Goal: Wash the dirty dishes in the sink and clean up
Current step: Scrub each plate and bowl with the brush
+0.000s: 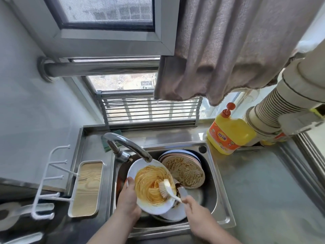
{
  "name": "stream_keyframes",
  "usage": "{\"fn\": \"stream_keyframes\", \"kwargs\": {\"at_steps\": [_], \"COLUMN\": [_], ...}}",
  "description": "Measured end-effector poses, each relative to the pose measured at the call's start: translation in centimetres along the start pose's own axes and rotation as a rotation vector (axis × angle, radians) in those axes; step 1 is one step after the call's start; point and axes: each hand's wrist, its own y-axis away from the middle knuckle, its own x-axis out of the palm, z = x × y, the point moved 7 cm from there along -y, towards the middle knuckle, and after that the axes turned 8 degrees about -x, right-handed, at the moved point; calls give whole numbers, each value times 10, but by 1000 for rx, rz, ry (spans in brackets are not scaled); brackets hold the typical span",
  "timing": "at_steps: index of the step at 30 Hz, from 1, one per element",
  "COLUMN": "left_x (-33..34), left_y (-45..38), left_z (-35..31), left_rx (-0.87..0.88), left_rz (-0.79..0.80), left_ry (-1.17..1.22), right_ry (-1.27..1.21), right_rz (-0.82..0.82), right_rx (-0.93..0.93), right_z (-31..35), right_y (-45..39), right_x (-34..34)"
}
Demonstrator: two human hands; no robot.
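Scrubbing the first greasy plate over the sink, with more dirty dishes waiting.

On the far left a wooden tray sits on the counter. The left hand grips the near-left rim of a white plate, thumb on its face, holding it tilted above the sink just below the tap, from which no water can be seen running. The plate is smeared all over with swirled orange sauce. The right hand is curled round the handle of a white dish brush, its bristles pressed into the smear. Behind to the right, a stack of brown-streaked plates leans in the basin; a yellow soap bottle stands beyond. Next, I judge, comes rinsing this plate, which needs water from the tap.
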Motion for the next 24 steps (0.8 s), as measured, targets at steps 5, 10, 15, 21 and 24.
{"fn": "stream_keyframes", "kwargs": {"at_steps": [5,10,15,21,24], "left_x": [10,1,10,8,8], "left_y": [2,-10,-10,-15,-13], "left_z": [10,-4,6,-4,1], "left_rx": [-27,16,-20,-34,-38], "left_rz": [22,18,34,54,39], "left_ry": [6,21,-6,34,13], "right_ry": [-41,-15,-97,-35,-27], "right_rz": [22,-18,12,3,47], "right_rx": [-108,-12,-100,-4,-64], "right_z": [35,10,37,6,32], "right_y": [-2,-1,0,10,11], "right_x": [27,8,22,0,28]}}
